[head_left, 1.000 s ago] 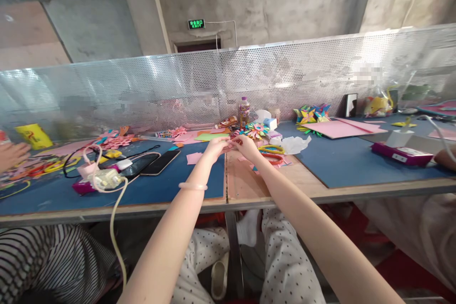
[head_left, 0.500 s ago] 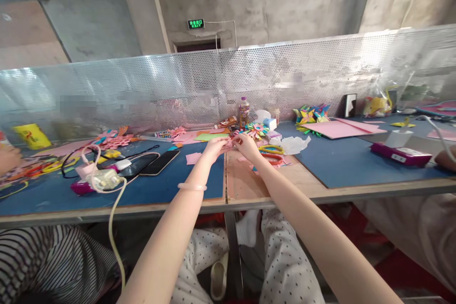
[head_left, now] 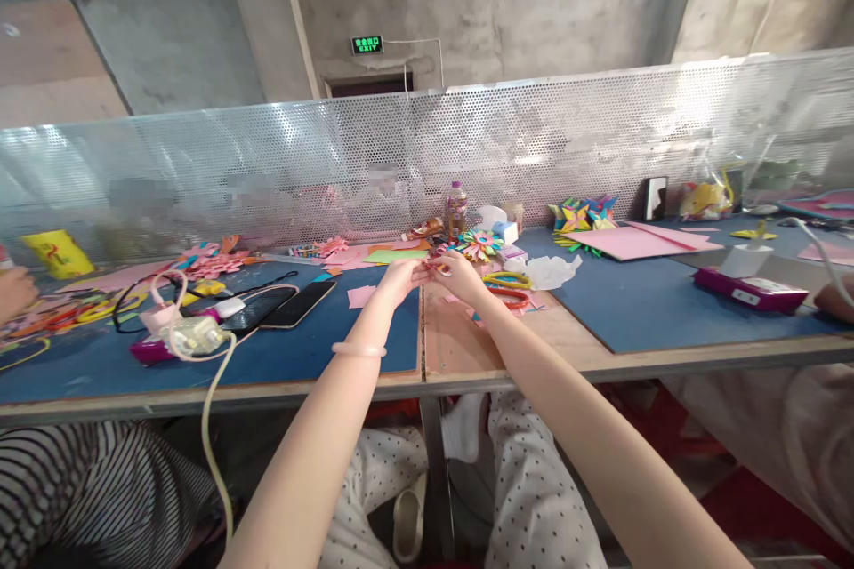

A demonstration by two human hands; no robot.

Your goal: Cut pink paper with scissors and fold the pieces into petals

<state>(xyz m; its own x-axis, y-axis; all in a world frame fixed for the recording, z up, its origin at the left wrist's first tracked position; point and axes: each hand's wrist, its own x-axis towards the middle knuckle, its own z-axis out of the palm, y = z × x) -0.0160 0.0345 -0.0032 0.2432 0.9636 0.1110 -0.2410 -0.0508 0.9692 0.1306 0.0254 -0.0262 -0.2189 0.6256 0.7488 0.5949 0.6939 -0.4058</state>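
My left hand [head_left: 401, 281] and my right hand [head_left: 460, 276] meet above the middle of the table, fingertips close together. Both are closed on a small piece of pink paper [head_left: 438, 267], mostly hidden by the fingers. Just right of my right hand lie scissors with yellow handles [head_left: 508, 280] and scissors with orange-red handles [head_left: 507, 296]. A many-coloured paper flower [head_left: 481, 244] sits behind them. Pink paper squares [head_left: 361, 296] rest left of my left hand, and green paper [head_left: 395, 257] lies behind it.
A black phone [head_left: 298, 305] and a power strip with cables [head_left: 190, 336] lie at left. A drink bottle [head_left: 456, 212] stands by the perforated metal screen [head_left: 587, 142]. Pink sheets [head_left: 620, 242] and a purple box [head_left: 751, 291] are at right. Other people's hands [head_left: 17, 292] show at both edges.
My fingers have shifted slightly around the pink paper, while my arms stay in place. The other person's hand at the far left has moved a little.
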